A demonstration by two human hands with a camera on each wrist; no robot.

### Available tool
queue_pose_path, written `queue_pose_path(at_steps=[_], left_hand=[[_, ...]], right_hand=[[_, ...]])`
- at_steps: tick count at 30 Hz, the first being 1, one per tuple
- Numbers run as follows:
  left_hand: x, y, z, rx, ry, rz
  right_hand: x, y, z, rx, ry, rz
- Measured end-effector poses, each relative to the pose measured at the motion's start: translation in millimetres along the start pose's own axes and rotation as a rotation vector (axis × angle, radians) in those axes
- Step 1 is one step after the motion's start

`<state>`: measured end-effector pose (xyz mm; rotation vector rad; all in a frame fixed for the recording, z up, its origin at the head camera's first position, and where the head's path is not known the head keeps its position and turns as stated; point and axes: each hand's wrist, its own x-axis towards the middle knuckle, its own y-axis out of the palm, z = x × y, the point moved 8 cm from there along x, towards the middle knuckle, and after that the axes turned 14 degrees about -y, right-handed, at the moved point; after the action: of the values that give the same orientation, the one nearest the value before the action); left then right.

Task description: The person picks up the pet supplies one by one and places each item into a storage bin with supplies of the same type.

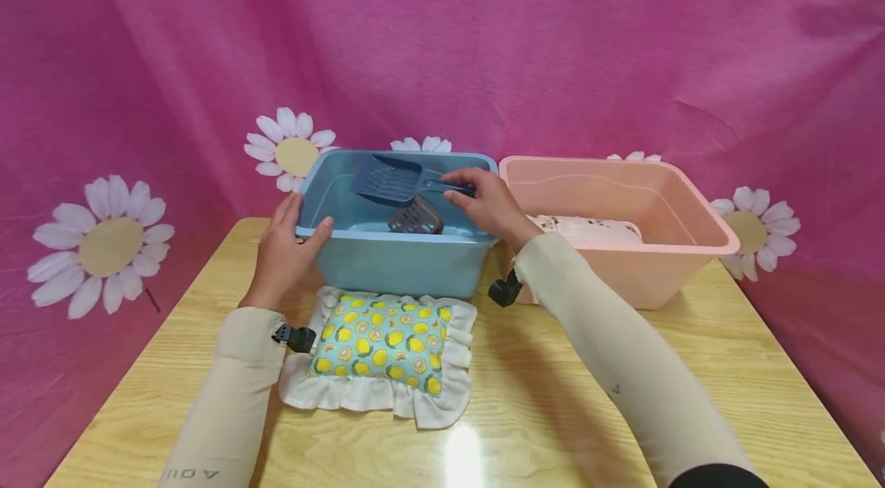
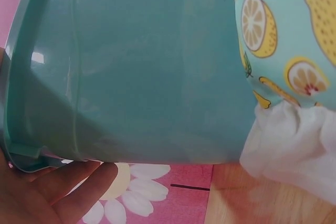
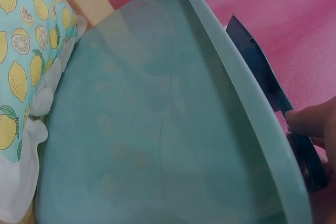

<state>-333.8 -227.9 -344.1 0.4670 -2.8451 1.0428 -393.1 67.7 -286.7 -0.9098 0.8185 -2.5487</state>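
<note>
My right hand (image 1: 486,204) pinches the handle of a dark blue slotted litter scoop (image 1: 390,182), its head pointing left over a light blue plastic bin (image 1: 401,257). In the right wrist view the scoop (image 3: 257,59) shows beyond the bin's rim, thumb on its handle. At the bin's left front corner, my left hand (image 1: 282,253) grips the rim, thumb toward the front and fingers along the side. Those fingers (image 2: 86,187) show against the bin's outer wall in the left wrist view. Inside the bin lies a grey slotted scoop (image 1: 415,217), partly covered by the blue one.
A pink bin (image 1: 608,265) stands to the right, with a pale patterned cloth item (image 1: 588,230) inside. In front of the blue bin lies a lemon-print cushion (image 1: 387,342) with white ruffles. Everything stands on a wooden table (image 1: 553,396) before a magenta daisy-print curtain (image 1: 442,50).
</note>
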Motion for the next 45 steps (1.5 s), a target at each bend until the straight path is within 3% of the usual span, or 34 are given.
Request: queue_pose_path(at_steps=[11,27,45], left_hand=[[-5.5,-2.0,1.8,-0.004,-0.010,0.004],[-4.1,-0.8,1.6,0.003,-0.021,-0.004],[-4.6,-0.7,-3.0,-0.005,-0.021,-0.005]], right_hand=[[-4.4,8,3,-0.030,-0.027,0.018],[-3.8,16,0,-0.158,-0.035,0.077],[-5.0,17,2,-0.152,-0.034,0.138]])
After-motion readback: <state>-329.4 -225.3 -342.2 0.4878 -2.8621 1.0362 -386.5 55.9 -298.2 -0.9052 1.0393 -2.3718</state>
